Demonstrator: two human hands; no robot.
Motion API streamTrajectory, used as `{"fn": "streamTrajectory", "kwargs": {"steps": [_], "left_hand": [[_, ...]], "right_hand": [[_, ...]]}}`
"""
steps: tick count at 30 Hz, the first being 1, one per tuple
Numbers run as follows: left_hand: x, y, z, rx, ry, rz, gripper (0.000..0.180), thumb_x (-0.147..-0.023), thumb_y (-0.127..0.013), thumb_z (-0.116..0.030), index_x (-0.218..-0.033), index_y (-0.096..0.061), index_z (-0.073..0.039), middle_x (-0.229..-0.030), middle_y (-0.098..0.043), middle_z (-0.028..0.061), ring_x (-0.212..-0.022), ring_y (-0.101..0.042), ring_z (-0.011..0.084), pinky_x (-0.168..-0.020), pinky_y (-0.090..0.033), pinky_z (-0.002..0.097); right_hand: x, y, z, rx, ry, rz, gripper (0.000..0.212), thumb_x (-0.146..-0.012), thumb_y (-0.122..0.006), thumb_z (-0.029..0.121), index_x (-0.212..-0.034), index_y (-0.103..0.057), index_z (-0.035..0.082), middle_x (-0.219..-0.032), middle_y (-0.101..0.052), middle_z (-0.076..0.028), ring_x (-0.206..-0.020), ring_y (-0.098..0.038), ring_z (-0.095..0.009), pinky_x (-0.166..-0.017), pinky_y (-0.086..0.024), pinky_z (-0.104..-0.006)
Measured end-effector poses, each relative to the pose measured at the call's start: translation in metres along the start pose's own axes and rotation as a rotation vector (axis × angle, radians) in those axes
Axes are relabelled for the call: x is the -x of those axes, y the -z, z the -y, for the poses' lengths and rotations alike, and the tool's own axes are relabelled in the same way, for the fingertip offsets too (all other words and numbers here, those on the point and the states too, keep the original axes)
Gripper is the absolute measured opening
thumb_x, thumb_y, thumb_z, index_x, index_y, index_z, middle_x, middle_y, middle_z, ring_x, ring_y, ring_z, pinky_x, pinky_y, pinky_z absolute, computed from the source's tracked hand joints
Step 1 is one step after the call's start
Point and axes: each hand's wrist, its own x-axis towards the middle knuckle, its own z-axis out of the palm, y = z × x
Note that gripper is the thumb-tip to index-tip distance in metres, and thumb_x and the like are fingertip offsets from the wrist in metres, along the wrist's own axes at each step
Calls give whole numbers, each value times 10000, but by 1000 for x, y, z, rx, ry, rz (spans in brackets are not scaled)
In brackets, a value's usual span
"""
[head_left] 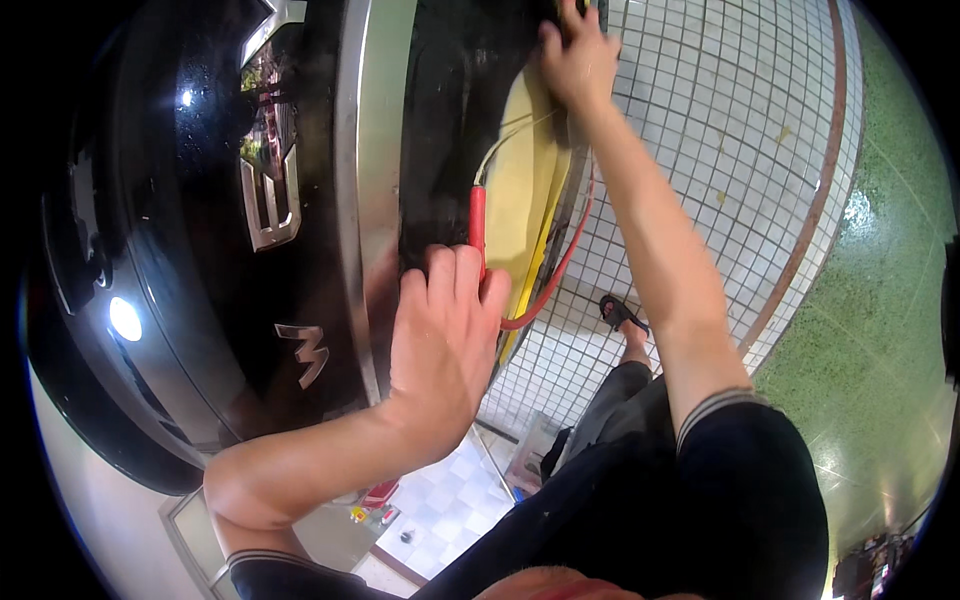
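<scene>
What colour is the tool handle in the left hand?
The tool handle is red; head view shows it.

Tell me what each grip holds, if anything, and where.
Left grip: a bent-tipped tool, by its red handle. Right grip: cannot be told, cut off at the top.

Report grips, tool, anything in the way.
Left grip closed on red-handled tool. Bent wire tip over yellow surface. Right grip by surface's far end, hold unclear. Red cable loops alongside.

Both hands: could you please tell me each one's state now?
Left hand: closed, holding the red cylindrical handle.
Right hand: cannot be told, at the picture's top edge.
</scene>
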Motion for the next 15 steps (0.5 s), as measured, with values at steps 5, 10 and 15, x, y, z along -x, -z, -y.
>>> {"fn": "streamTrajectory", "kwargs": {"steps": [5, 10, 15], "left_hand": [[-7, -2, -3, 55, -23, -13, 194, -884, -649, -154, -1067, -585, -147, -983, -495, 65, -982, -516, 224, -775, -399, 333], [-11, 7, -1, 62, -12, 2, 183, -885, -647, -157, -1059, -590, -148, -981, -499, 68, -992, -524, 231, -786, -412, 333], [-12, 2, -3, 41, 8, -36, 203, -879, -660, -144, -1071, -595, -143, -997, -504, 72, -988, -523, 225, -790, -426, 329]], "right_hand": [[83, -33, -1, -128, 188, -16, 677, -884, -725, 306, -1533, -544, 238, -1516, -505, -202, -1057, -550, -472, -920, -511, -547], [48, -31, -21, -260, 218, -11, 626, -858, -735, 326, -1470, -620, 260, -1403, -604, -219, -1048, -560, -462, -958, -514, -507], [-6, -22, -45, -173, 121, -38, 575, -936, -683, 310, -1490, -573, 204, -1417, -583, -242, -1043, -563, -495, -923, -517, -534]]}}
